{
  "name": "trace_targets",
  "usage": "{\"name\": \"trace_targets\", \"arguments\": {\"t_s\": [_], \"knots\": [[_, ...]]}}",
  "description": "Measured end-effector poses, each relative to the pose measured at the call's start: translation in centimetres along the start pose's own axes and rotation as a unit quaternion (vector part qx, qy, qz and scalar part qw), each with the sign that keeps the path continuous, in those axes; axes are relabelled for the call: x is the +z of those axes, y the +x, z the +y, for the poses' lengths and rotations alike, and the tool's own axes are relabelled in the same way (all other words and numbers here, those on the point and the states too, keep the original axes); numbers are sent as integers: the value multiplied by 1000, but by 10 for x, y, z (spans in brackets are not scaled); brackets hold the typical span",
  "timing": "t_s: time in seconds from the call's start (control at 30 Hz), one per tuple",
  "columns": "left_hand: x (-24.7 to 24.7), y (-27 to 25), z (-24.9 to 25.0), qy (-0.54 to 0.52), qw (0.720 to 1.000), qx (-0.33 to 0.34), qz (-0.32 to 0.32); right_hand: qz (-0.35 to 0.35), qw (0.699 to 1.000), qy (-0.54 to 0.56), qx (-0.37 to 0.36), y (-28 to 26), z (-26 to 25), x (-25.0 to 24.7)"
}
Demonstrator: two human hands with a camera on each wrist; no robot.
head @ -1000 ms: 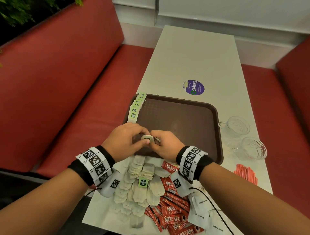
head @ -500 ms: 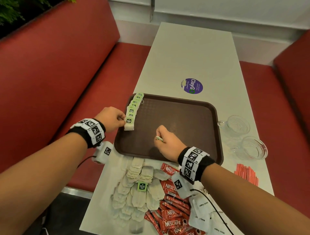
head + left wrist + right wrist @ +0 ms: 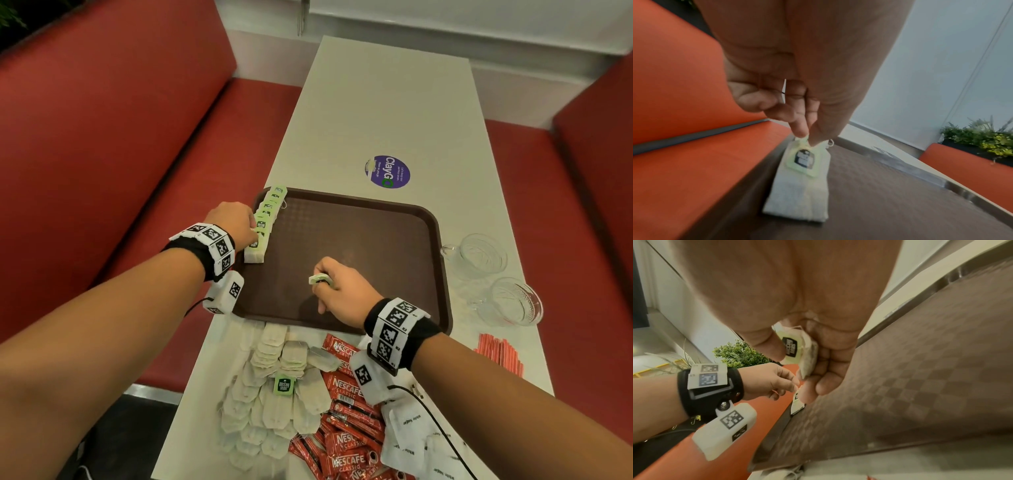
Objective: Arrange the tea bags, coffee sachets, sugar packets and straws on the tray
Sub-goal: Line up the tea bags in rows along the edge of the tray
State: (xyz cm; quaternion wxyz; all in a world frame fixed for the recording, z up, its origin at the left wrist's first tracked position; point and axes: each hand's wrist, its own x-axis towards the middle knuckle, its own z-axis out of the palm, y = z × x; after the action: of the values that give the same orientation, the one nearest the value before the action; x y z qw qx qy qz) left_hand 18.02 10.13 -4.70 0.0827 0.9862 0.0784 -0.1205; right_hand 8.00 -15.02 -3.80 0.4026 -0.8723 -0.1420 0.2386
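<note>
The left hand [image 3: 230,222] reaches to the left edge of the brown tray [image 3: 394,240], its thumb and forefinger pinched on the green tag [image 3: 802,160] of the nearest tea bag [image 3: 797,191], which lies flat on the tray at the near end of a row of tea bags [image 3: 265,222]. That row runs along the tray's left rim from the far left corner toward the near side, each bag overlapping the next with its green label up. The right hand [image 3: 342,291] rests over the near middle of the tray, fingers curled round a single held tea bag [image 3: 799,352] with the thumb pressed on its green label; a corner of that bag sticks out to the left of the knuckles in the head view. Near the tray, on the white table [image 3: 376,102], a loose pile of tea bags [image 3: 274,394] lies at the near left, red coffee sachets [image 3: 346,411] sit just right of it, and white sugar packets [image 3: 407,431] lie partly under the right forearm. Red straws [image 3: 500,353] lie by the table's right edge, near two clear glass cups [image 3: 496,274] standing right of the tray. A round purple sticker [image 3: 387,171] sits on the table just beyond the tray's far rim.
</note>
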Motion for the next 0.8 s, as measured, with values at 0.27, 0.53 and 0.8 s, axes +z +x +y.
{"name": "trace_targets", "arguments": {"t_s": [0.27,0.53,0.8], "knots": [[17,9,29,91,995,9,-30,8,1000,15,-3,6,-2,-2],[5,2,29,82,996,29,-37,40,998,-6,-43,14,-2,-2],[-16,-67,38,-118,952,243,-146,149,983,17,-108,26,0,-2]]}}
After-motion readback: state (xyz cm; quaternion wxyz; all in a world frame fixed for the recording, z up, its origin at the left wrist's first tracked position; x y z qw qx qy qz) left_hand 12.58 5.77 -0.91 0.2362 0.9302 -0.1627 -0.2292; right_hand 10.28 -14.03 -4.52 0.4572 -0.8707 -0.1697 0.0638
